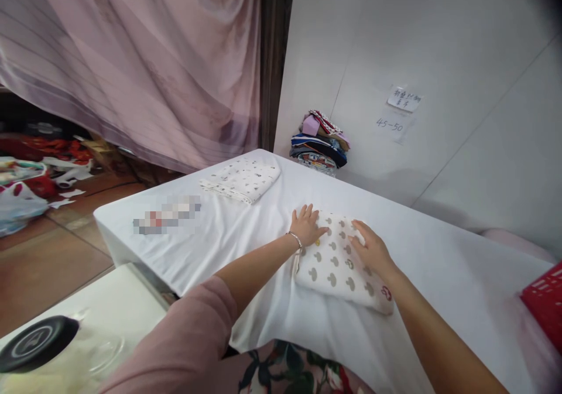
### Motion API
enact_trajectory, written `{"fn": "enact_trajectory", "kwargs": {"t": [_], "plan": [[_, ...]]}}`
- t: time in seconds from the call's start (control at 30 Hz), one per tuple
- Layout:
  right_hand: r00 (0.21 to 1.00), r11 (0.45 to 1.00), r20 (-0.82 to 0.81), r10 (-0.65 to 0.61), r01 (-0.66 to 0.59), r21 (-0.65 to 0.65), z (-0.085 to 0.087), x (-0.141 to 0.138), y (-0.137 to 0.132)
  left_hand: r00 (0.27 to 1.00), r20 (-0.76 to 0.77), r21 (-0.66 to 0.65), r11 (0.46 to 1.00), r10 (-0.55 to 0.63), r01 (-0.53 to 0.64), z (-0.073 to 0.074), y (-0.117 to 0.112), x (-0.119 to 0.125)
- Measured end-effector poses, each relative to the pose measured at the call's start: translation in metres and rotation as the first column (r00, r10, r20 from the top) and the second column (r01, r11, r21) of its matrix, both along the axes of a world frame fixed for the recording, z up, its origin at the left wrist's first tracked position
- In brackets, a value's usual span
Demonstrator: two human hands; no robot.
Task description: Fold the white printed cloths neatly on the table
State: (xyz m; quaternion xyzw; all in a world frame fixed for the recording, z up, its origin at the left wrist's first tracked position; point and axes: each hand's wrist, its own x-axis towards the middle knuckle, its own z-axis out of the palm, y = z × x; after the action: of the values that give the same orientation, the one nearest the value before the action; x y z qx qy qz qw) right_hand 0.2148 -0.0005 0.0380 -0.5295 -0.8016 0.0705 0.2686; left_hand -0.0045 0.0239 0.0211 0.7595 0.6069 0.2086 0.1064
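A folded white cloth printed with grey-brown mushroom-like shapes lies on the white-covered table before me. Flat on its far left corner rests my left hand, fingers spread, a bracelet on the wrist. At the far right edge of the same cloth is my right hand, its fingers stretched out over the fabric. Farther back on the table lies another white cloth with small dark prints, folded and touched by neither hand.
The white table cover has wrinkles. A stack of folded fabrics stands beyond the far edge. A red basket is at the right. A black round lid sits at the lower left. Pink curtain hangs behind.
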Motion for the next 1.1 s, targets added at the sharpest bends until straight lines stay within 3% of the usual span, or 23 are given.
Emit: {"fn": "enact_trajectory", "kwargs": {"t": [0.13,0.23,0.33,0.43,0.53,0.6,0.7,0.77,0.9,1.0,1.1], "plan": [[0.979,0.990,0.191,-0.070,0.092,-0.109,-0.022,0.011,0.019,0.996,0.081,-0.175,0.984,0.044,-0.030,-0.021,0.006,0.005],[0.948,0.981,0.315,-0.037,0.096,-0.171,-0.036,0.008,0.023,0.993,0.109,-0.167,0.985,0.049,-0.031,-0.029,0.006,0.005],[0.943,0.975,0.331,-0.021,0.092,-0.200,-0.043,0.007,0.024,0.992,0.110,-0.151,0.988,0.054,-0.037,-0.030,0.004,0.004],[0.974,0.970,0.222,-0.042,0.092,-0.224,-0.042,0.018,0.025,0.990,0.125,-0.126,0.990,0.070,-0.054,-0.028,0.001,0.003],[0.979,0.943,0.051,-0.199,0.206,-0.263,-0.038,0.036,0.025,0.971,0.191,-0.099,0.987,0.143,-0.126,-0.023,0.004,0.000],[0.945,0.881,-0.062,-0.322,0.275,-0.385,-0.034,0.047,0.024,0.932,0.272,-0.176,0.964,0.241,-0.198,-0.017,0.010,-0.003],[0.884,0.779,-0.181,-0.432,0.264,-0.568,-0.031,0.056,0.023,0.867,0.328,-0.374,0.894,0.375,-0.246,-0.008,0.026,-0.007],[0.867,0.756,-0.197,-0.458,0.264,-0.599,-0.030,0.057,0.024,0.857,0.320,-0.438,0.865,0.403,-0.243,-0.005,0.035,-0.008],[0.860,0.767,-0.238,-0.451,0.238,-0.595,-0.033,0.053,0.026,0.864,0.340,-0.420,0.882,0.373,-0.215,-0.005,0.043,-0.006],[0.792,0.788,-0.397,-0.464,0.165,-0.592,-0.034,0.048,0.031,0.865,0.368,-0.337,0.916,0.340,-0.217,-0.002,0.054,-0.005],[0.720,0.818,-0.486,-0.495,0.199,-0.540,-0.031,0.039,0.045,0.869,0.380,-0.259,0.938,0.317,-0.229,0.008,0.079,-0.007]]}}
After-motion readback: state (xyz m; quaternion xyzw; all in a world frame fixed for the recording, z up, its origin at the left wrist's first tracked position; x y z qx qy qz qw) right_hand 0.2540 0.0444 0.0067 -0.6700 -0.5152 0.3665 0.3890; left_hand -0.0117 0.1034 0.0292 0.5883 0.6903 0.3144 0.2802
